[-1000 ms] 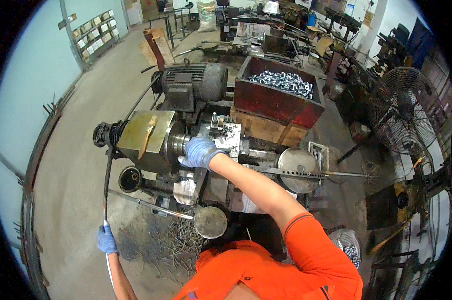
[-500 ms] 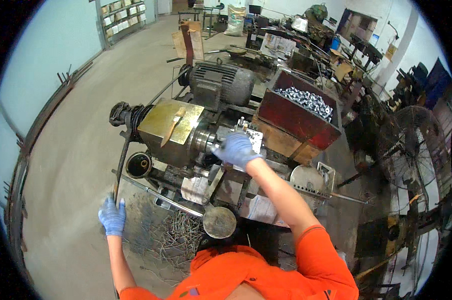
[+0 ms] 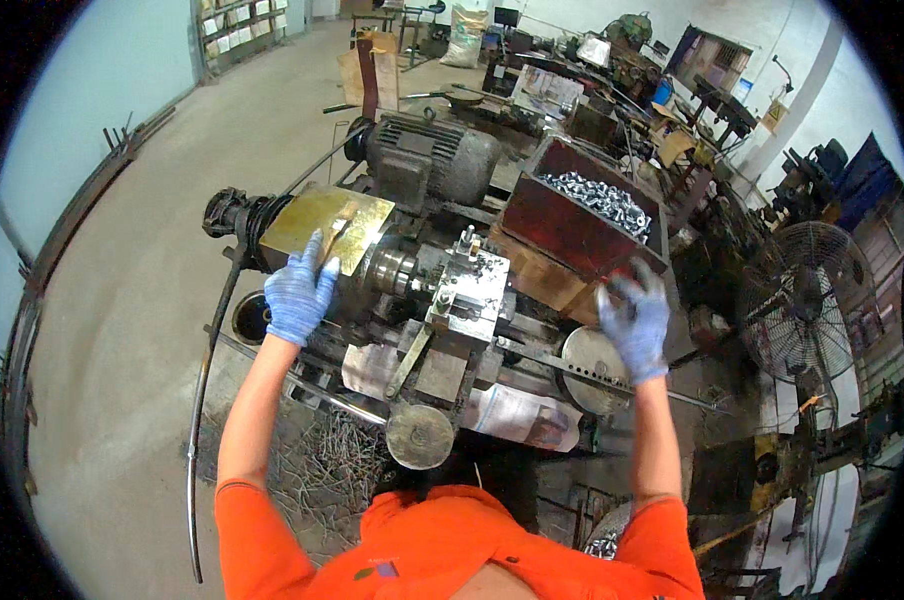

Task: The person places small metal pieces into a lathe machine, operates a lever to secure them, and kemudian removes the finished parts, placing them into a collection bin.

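Note:
My left hand (image 3: 300,300), in a blue knit glove, is at the edge of the yellow metal cover (image 3: 297,222) on the lathe headstock. Its fingers are stretched and apart beside the wooden handle of a brush (image 3: 340,228) lying there; whether they touch it I cannot tell. In a matching glove with a dark-stained palm, my right hand (image 3: 636,322) hovers in front of the red metal box (image 3: 562,222), fingers apart and slightly bent. No object shows in it. Between my hands are the lathe chuck (image 3: 390,268) and the bright tool block (image 3: 472,290).
Shiny small metal parts (image 3: 597,203) fill the box. Behind the headstock sits a grey motor (image 3: 432,155). A long dark lever (image 3: 200,430) hangs at the left. Thin metal shavings (image 3: 337,455) litter the floor. A caged fan (image 3: 807,290) stands at the right.
My left hand has left the long lever and moved up to the brush on the cover. My right hand has moved from the tool block rightward to the box's front. The lever has swung down.

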A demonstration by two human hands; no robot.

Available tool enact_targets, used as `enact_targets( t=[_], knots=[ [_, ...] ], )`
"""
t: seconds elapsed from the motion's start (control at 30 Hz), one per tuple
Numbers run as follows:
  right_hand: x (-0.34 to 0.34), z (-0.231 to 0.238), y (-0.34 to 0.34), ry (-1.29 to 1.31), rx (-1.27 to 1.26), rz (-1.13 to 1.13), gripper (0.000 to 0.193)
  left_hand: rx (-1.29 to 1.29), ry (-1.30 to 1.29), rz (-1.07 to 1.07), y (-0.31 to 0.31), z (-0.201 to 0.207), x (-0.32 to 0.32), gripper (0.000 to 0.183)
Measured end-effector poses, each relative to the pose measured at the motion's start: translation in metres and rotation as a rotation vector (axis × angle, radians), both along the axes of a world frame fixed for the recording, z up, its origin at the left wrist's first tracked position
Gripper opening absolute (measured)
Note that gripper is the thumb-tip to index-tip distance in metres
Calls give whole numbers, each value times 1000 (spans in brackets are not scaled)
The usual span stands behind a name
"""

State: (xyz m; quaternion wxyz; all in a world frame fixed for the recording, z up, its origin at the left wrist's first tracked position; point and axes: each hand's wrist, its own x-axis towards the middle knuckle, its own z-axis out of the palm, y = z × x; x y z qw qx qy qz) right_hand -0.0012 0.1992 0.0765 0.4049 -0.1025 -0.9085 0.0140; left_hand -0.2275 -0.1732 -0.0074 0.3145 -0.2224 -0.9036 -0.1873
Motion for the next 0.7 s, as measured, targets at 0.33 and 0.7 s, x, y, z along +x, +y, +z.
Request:
enact_targets(
  t=[0.33, 0.7],
  knots=[
    [104, -100, 0, 52, -371, -32, 16, 32, 78, -366, 48, -12, 65, 23],
    [128, -97, -5, 1, -435, -58, 11, -66, -35, -359, 47, -33, 65, 17]
  ],
)
